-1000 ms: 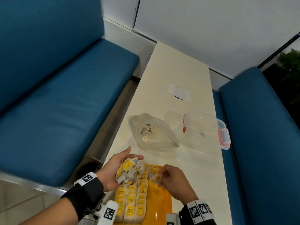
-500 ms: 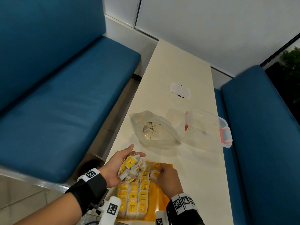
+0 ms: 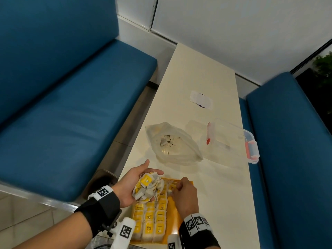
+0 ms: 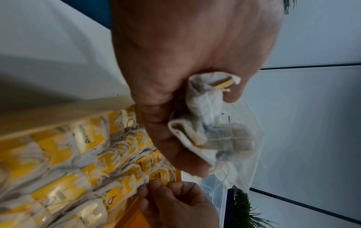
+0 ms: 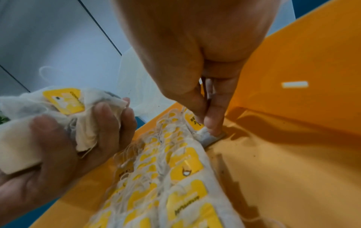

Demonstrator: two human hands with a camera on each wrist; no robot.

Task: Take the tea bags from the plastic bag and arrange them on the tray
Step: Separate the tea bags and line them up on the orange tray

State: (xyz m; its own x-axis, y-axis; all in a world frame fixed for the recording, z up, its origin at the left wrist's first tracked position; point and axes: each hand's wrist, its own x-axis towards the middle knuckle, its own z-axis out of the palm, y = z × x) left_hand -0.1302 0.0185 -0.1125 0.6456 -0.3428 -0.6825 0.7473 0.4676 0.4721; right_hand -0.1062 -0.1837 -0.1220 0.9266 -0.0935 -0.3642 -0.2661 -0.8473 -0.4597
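My left hand [image 3: 133,184] cups a bunch of tea bags [image 3: 148,187] with yellow tags just above the far left corner of the orange tray [image 3: 181,221]; the same bunch [image 4: 210,123] shows in the left wrist view. Rows of tea bags [image 3: 149,220] lie on the tray's left half. My right hand [image 3: 181,191] pinches one tea bag [image 5: 209,135] and holds it down at the far end of the right row. The clear plastic bag [image 3: 172,142] lies on the table beyond the tray, with a few tea bags left inside.
A clear lidded box [image 3: 231,141] with red clips sits at the table's right edge. A white paper scrap [image 3: 201,100] lies further back. Blue benches [image 3: 71,105] flank the narrow cream table [image 3: 224,194]. The tray's right half is bare orange.
My right hand moved from beside the bunch down to the far end of the rows with a tea bag. The left hand kept its bunch and barely shifted.
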